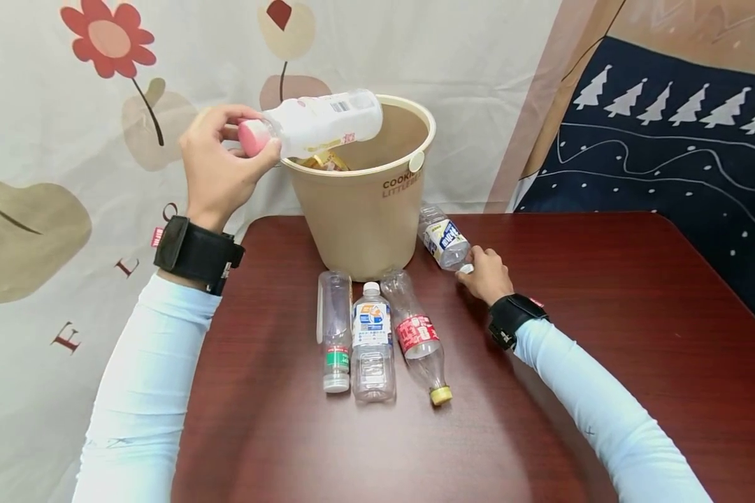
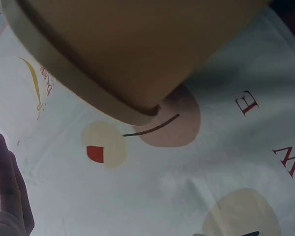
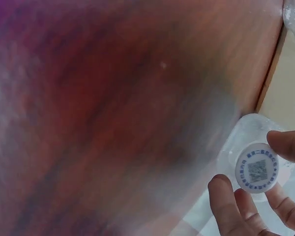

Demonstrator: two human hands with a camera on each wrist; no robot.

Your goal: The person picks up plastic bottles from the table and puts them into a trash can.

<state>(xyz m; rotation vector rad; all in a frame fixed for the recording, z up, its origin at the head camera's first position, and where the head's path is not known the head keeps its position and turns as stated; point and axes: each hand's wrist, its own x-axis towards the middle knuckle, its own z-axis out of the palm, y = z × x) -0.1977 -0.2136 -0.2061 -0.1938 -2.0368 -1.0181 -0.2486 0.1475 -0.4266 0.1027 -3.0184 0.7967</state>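
My left hand (image 1: 220, 157) grips a white-labelled plastic bottle (image 1: 330, 122) by its pink cap end. That bottle lies nearly level over the mouth of a beige bucket (image 1: 358, 216). In the left wrist view, only some fingers (image 2: 10, 187) show at the lower left edge, and most of the bottle is out of sight. At the bucket's right side, my right hand (image 1: 487, 276) pinches the neck end of a clear bottle (image 1: 444, 237) with a blue and white label. Its white cap (image 3: 257, 168) faces the right wrist camera, between thumb and fingers.
Before the bucket lie a clear bottle with a green label (image 1: 336, 335), one with a blue and white label (image 1: 372, 349), and one with a red label and yellow cap (image 1: 418, 339). A yellow wrapper (image 1: 327, 161) shows inside the bucket. Printed cloth hangs behind the brown table (image 1: 604, 335).
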